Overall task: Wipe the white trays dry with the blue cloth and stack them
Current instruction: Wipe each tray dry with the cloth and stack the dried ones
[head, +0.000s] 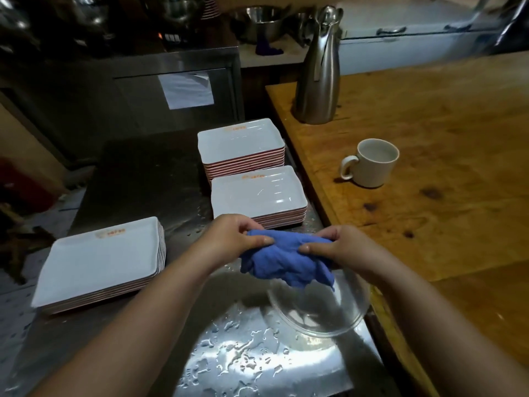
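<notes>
- Broadly, a wet steel counter (137, 179) fills the left and near part of the scene, with water drops pooled on its near end.
- A wooden counter (429, 173) runs along the right side, from near to far.
- A stack of white trays (97, 262) sits at the near left of the steel counter; its top tray carries an orange mark at its far edge.
- A taller stack of white trays (240, 144) stands at the far middle, and a lower stack (257, 196) sits just in front of it, water beading on its top tray.
- A clear glass bowl (317, 308) rests on the steel counter at the near right, below the hands.
- A steel jug (319, 73) stands at the far end of the wooden counter.
- The blue cloth (286, 259) is bunched between both hands, hanging above the glass bowl.
- The left hand (229, 239) grips the cloth's left end, thumb on top.
- The right hand (340, 247) grips its right end, thumb on top.
- A white mug (372, 163) sits on the wooden counter, handle to the left.
</notes>
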